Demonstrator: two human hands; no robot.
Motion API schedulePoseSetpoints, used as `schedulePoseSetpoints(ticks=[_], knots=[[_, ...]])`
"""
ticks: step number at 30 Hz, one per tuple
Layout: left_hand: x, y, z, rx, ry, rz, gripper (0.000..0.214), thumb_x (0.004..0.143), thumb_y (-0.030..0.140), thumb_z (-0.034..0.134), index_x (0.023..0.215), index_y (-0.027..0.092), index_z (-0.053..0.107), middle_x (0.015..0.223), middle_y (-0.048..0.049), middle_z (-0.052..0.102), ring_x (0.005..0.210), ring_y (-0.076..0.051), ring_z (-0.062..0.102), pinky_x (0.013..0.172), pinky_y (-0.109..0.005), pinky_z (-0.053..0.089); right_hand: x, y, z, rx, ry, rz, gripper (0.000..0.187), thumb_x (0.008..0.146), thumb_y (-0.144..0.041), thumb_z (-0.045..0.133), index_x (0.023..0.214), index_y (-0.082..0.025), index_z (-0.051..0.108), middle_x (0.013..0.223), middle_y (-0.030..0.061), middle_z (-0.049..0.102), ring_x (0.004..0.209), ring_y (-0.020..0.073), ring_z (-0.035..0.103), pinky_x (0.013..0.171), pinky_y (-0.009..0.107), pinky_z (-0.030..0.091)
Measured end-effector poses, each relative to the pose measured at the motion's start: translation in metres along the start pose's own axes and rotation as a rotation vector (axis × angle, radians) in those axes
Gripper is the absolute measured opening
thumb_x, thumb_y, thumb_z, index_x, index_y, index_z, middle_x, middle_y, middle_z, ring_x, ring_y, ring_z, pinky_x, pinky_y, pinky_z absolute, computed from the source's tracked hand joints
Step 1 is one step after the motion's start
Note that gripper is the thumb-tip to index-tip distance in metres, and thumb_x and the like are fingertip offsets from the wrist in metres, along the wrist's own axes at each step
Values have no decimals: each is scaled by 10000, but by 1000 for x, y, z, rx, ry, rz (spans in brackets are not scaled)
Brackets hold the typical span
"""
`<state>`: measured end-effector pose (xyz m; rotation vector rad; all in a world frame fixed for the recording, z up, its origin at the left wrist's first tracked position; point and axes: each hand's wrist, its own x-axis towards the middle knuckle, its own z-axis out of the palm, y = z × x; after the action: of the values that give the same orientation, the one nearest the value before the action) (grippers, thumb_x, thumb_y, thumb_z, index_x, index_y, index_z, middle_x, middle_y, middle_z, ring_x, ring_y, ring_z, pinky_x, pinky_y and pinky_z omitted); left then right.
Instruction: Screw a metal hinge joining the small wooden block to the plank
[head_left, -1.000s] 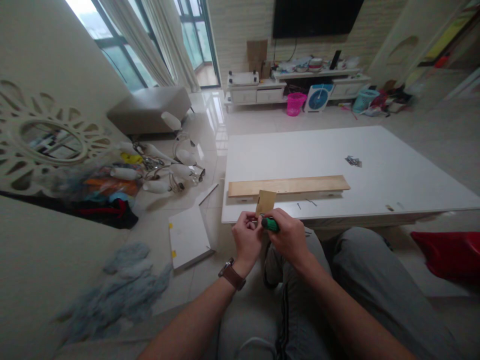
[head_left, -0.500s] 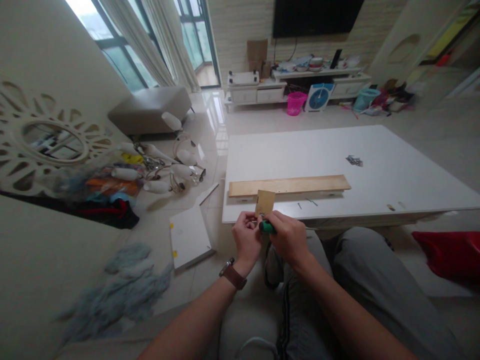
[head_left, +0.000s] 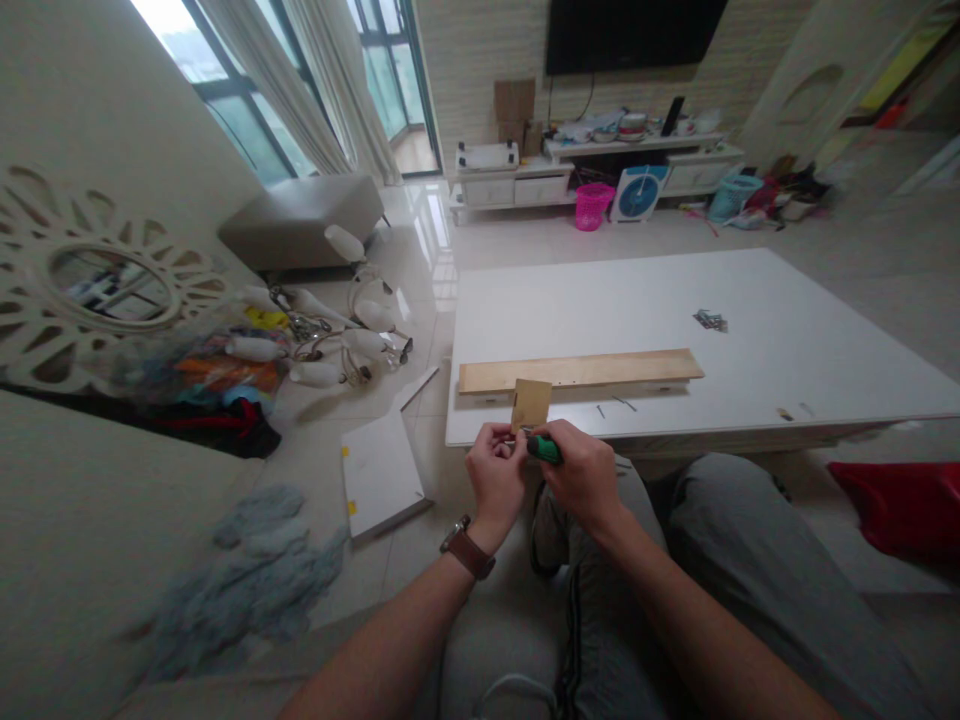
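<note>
My left hand, with a watch on its wrist, is closed at the lower edge of a small square wooden piece and holds it upright. My right hand grips a screwdriver by its green and black handle. The tool's front end points at the bottom of the wooden piece, beside my left fingertips; a small metal bit shows there, too small to name. Just beyond my hands, a long wooden board lies on the white table. A few loose screws lie near that board.
A pile of screws sits farther back on the table. On the floor to the left are a white panel, a chandelier and a grey-blue cloth. A red cloth-like item is at the right.
My right hand and the screwdriver handle have shifted slightly to the right, away from my left fingers. The wooden piece stays in my left hand.
</note>
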<state>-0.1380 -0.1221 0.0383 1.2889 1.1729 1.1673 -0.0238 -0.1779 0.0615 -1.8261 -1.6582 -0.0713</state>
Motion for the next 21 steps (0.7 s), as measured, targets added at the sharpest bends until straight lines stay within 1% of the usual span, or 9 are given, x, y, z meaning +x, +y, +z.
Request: schedulePoseSetpoints(ticks=[3,6,9,12,14,17,19,21], knots=[[1,-1,1,-11,2,-6,205,830,355,738,826,170,651,651,15,613,534,-102,509,491,-203,348,0,-3,-2,-13,10,-27,174,1005,-226,580,875,-222,696,902,61,787,746,185,677,626,289,337],[1,-3,2,-29,9,-17,208,829,355,740,827,168,648,674,3,637,559,-111,554,505,-204,377,0,-4,-4,-42,11,-98,182,1011,-193,565,925,-216,724,944,67,800,788,187,692,653,289,365],[1,-4,3,-36,18,-21,209,841,358,732,836,167,646,695,-7,656,592,-122,599,534,-209,422,-1,-2,-8,-91,-8,-149,193,980,-143,569,993,-220,746,991,66,810,816,191,701,679,293,388],[2,-5,4,-47,29,-26,205,845,352,729,859,164,649,726,-23,680,639,-137,642,570,-216,465,0,9,-16,-138,-14,-159,217,930,-114,582,1001,-228,752,1002,58,814,803,193,702,681,298,394],[4,-6,5,-87,42,-54,201,833,341,731,860,161,645,756,-38,699,678,-146,669,604,-224,494,3,26,-25,-162,-4,-167,217,915,-115,583,989,-225,754,998,59,815,800,198,705,681,302,395],[8,-10,6,-140,52,-153,210,797,334,744,840,160,635,740,-41,701,649,-140,656,579,-220,476,13,70,-40,-225,-26,-135,209,908,-141,582,975,-229,760,935,64,807,789,213,705,659,308,373],[10,-12,6,-153,46,-228,231,772,344,759,833,158,636,699,-26,686,583,-124,610,516,-206,416,22,107,-49,-312,-105,-98,181,891,-157,610,969,-212,763,925,91,805,770,225,700,636,314,338],[11,-15,6,-172,40,-283,262,750,363,772,843,153,645,659,-6,664,518,-105,551,472,-199,351,30,145,-53,-402,-244,-61,140,884,-188,645,952,-208,765,925,107,809,736,228,688,616,320,292]])
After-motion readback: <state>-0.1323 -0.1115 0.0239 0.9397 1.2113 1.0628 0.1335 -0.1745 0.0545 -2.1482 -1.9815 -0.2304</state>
